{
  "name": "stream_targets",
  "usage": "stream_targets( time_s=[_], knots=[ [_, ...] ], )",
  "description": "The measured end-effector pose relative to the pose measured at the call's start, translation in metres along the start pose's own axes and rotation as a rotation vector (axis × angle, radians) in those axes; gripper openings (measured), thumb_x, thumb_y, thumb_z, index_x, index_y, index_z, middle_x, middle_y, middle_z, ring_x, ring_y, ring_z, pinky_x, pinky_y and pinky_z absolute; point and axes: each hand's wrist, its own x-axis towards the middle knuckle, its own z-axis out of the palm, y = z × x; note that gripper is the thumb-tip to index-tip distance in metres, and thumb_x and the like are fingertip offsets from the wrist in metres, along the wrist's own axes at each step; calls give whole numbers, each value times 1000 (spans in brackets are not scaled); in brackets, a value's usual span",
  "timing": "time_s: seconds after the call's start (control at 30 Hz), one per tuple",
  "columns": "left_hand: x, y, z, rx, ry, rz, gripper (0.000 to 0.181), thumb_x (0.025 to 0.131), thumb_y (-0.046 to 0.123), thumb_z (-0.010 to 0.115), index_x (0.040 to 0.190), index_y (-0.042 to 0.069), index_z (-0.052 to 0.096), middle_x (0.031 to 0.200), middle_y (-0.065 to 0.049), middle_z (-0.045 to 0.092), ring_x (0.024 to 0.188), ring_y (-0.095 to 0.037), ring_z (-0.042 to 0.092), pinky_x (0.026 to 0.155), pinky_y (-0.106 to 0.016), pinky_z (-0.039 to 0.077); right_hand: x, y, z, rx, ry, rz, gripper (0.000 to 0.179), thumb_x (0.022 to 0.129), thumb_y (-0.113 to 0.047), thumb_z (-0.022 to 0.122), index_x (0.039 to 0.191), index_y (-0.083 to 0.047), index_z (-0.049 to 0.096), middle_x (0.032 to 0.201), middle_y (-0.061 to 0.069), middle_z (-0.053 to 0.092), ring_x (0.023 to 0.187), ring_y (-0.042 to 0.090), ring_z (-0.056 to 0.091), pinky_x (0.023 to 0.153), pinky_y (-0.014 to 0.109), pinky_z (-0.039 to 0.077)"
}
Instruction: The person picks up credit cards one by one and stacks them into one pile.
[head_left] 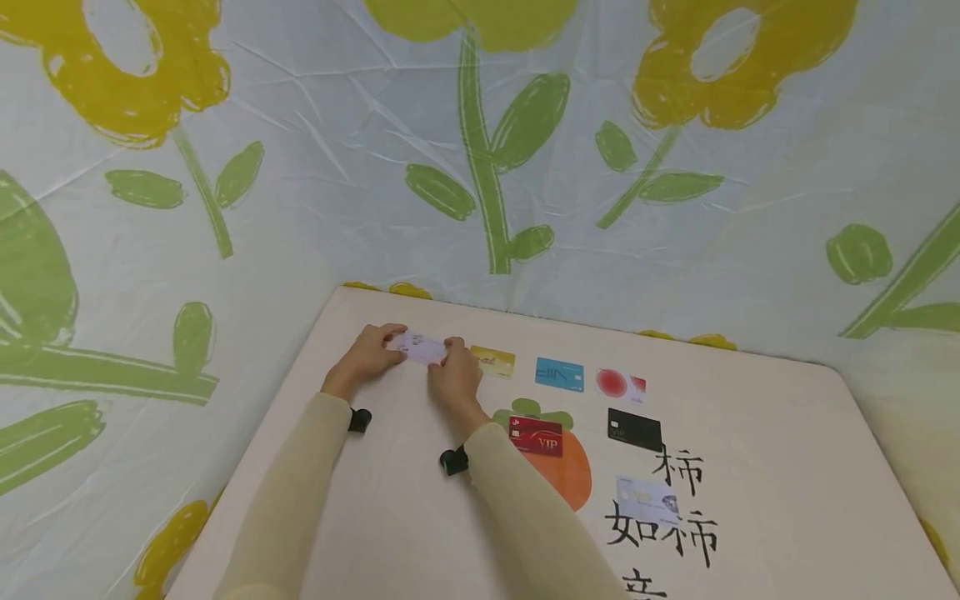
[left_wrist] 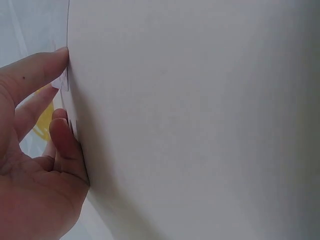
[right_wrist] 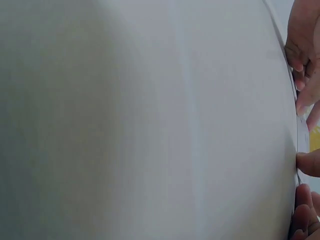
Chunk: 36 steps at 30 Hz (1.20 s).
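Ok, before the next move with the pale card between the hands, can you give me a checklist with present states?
1. Left hand holding the left end of the pale card: ok.
2. Right hand holding its other end: ok.
3. Pale card flat against the table: cannot tell.
4. Visible gap between right hand and yellow card: not ok, none shows in the head view.
5. Blue card apart from the yellow card: ok.
6. Pale card's print readable: not ok, too small.
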Motion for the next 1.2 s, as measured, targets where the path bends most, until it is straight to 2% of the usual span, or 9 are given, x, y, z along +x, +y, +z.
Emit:
stream_targets(
  time_s=[0.3, 0.47, 0.6, 0.7, 0.87, 0.97, 1.2],
  knots=[
    [-2, 4, 6, -11, 69, 24, 53, 87, 7, 72, 137, 1, 56, 108, -17, 60, 96, -29, 50, 83, -41, 41, -2, -1, -3, 67, -8, 9, 49, 84, -5, 67, 133, -5, 57, 91, 0, 58, 92, 25, 53, 92, 48, 37],
    [-3, 7, 10, -33, 75, 0, 54, 87, 4, 71, 138, -1, 55, 105, -14, 60, 96, -27, 53, 84, -40, 43, -2, 1, -4, 121, -23, 35, 52, 83, -6, 67, 134, -5, 57, 94, 0, 62, 97, 24, 56, 95, 50, 36],
    [-5, 8, 13, -55, 76, -13, 54, 88, 3, 69, 140, -3, 53, 106, -15, 60, 97, -28, 57, 85, -40, 46, -3, 3, -6, 205, -40, 76, 53, 84, -5, 66, 136, -3, 55, 97, 3, 64, 99, 24, 58, 99, 49, 34],
    [-7, 9, 14, -68, 84, -13, 54, 88, 2, 67, 140, -4, 53, 109, -17, 62, 100, -28, 61, 88, -40, 49, -5, 4, -10, 273, -36, 84, 50, 84, -2, 65, 133, 1, 55, 96, 6, 63, 94, 25, 58, 96, 46, 38],
    [-13, 13, 12, -132, 80, -27, 54, 88, 4, 65, 140, 0, 54, 114, -18, 64, 103, -28, 64, 91, -43, 49, -5, 6, -18, 328, -28, 32, 45, 83, 1, 64, 128, 6, 57, 94, 10, 61, 88, 24, 58, 85, 38, 48],
    [-17, 14, 12, -170, 70, -31, 54, 89, 6, 65, 141, 1, 53, 116, -18, 65, 106, -29, 64, 93, -44, 48, -4, 9, -21, 341, -55, 40, 46, 85, 0, 64, 130, 4, 57, 98, 12, 62, 93, 25, 58, 88, 38, 48],
    [-23, 20, 15, -246, 55, -25, 54, 90, 9, 67, 143, 5, 53, 119, -18, 66, 112, -32, 64, 98, -46, 46, -5, 14, -38, 374, -109, 124, 47, 90, -6, 67, 135, -2, 58, 108, 13, 63, 102, 29, 59, 93, 41, 48]
  ],
)
